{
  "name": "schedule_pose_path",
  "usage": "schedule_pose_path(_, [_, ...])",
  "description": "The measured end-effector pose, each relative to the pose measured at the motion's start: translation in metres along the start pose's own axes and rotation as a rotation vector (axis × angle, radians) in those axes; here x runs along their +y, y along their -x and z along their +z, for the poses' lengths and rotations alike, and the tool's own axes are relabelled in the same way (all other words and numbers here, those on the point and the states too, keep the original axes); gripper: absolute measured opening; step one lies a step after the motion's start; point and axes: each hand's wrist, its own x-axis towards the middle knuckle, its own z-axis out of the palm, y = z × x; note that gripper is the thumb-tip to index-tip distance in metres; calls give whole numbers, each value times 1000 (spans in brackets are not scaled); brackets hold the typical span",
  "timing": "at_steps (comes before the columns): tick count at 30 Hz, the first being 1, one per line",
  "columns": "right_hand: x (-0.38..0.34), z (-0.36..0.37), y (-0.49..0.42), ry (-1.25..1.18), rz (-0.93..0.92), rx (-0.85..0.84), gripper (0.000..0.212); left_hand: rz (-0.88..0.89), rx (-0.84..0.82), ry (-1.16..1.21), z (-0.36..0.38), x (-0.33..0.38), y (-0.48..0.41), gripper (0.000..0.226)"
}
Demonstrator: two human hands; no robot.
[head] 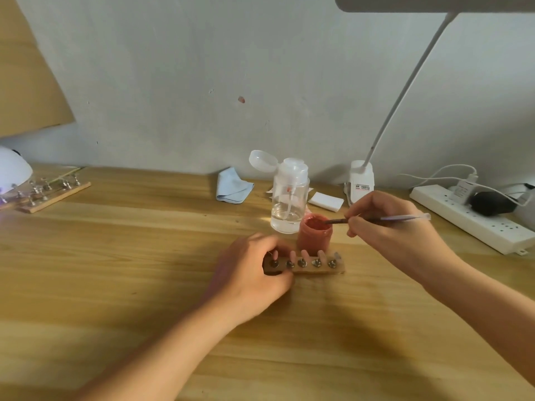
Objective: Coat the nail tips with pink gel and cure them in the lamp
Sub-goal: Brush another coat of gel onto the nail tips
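Wooden counter (115,279), light planks, grain running left-right. Behind it a pale grey wall (202,68), scuffed, with a small red mark (241,99). A cardboard sheet (26,76) leans at the upper left.

Left grip (252,273) rests on the counter at centre, fingers curled over the left end of the wooden holder (318,269), holding it. The holder lies flat, long side left-right. A row of nail tips (304,254) stands on metal studs along it; the tips look pinkish, coat state too small to tell.

Right grip (388,224) pinches the brush (405,217) between thumb and fingers, handle pointing right. The bristle end is in the open mouth of the pink gel jar (315,233). The jar stands upright just behind the holder, right of its middle.

A clear pump bottle (289,198), flip lid up, a little liquid in the bottom, stands just behind-left of the jar. Blue cloth (233,185) is crumpled by the wall; white pads (325,200) lie right of the bottle.

The curing lamp (13,172), a white dome with a purple glow, sits at the far left edge, well apart from the holder. A second holder (55,192) lies in front of it, partly under it.

The desk lamp base (360,180) is at the wall, arm (405,91) slanting up to the head at the top right. A power strip (469,224) with plugs in it lies at the far right.
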Motion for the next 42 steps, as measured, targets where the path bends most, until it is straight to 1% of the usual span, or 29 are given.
schedule_pose_path(3, [0, -6, 6, 40, -43, 8, 8, 1, 2, -8, 0, -1, 0, 16])
schedule_pose_path(5, [-2, -10, 11, 26, -63, 33, 10, -6, 4, -9, 0, 0, 0, 16])
schedule_pose_path(8, [0, -12, 26, -97, -110, 112, 15, -13, 8, -5, 0, 1, 0, 15])
schedule_pose_path(11, [4, -3, 53, -233, -193, 71, 19, -5, -2, 2, -1, 2, 1, 16])
schedule_pose_path(13, [9, 7, 68, -261, -232, 65, 21, 3, -8, 12, -1, 2, 1, 18])
schedule_pose_path(15, [12, 15, 74, -248, -258, 108, 20, 12, -6, 20, -2, 3, 1, 20])
schedule_pose_path(21, [14, 18, 77, -185, -257, 168, 10, 28, -17, 40, -1, 2, 1, 24])
schedule_pose_path(28, [17, 22, 73, -103, -262, 111, 12, 27, -7, 59, 1, 1, 0, 19])
schedule_pose_path(34, [17, 19, 76, -128, -271, 171, 13, 35, -19, 53, 0, 1, 0, 20])
schedule_pose_path(37, [14, 20, 75, -102, -280, 150, 13, 30, -13, 59, 0, 1, 0, 22])
schedule_pose_path(39, [13, 21, 74, -96, -263, 121, 9, 25, -7, 59, 1, 1, 0, 21])
schedule_pose_path(42, [13, 18, 76, -122, -240, 142, 8, 28, -13, 51, 1, 1, 0, 20])
